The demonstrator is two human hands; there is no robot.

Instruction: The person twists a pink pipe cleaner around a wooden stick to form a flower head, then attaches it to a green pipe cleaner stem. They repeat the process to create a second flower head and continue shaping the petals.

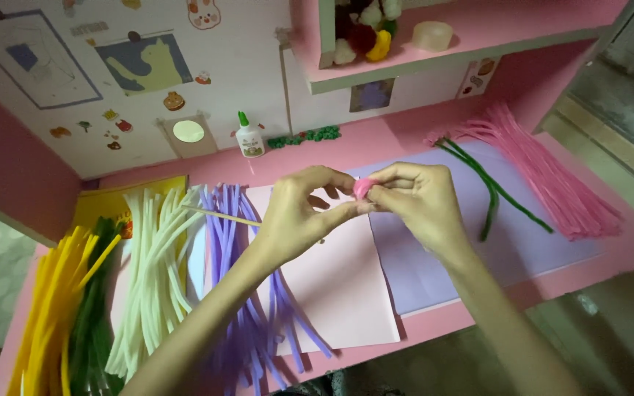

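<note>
Both hands, left hand (299, 213) and right hand (412, 202), pinch a pink coiled pipe cleaner (362, 188) on a thin wooden stick (221, 215) above the pink tabletop (420, 132); purple pipe cleaners (258, 323) lie at seven o'clock.

A pink surface (552, 275) fills the view, backed at twelve o'clock by a pale wall panel (243, 66) dotted with small stickers and two drawings (one shows a yellowish animal shape). At one o'clock a pink shelf (493, 29) juts out overhead, and grey floor (625, 103) shows at two o'clock. The light is dim and pinkish.
</note>
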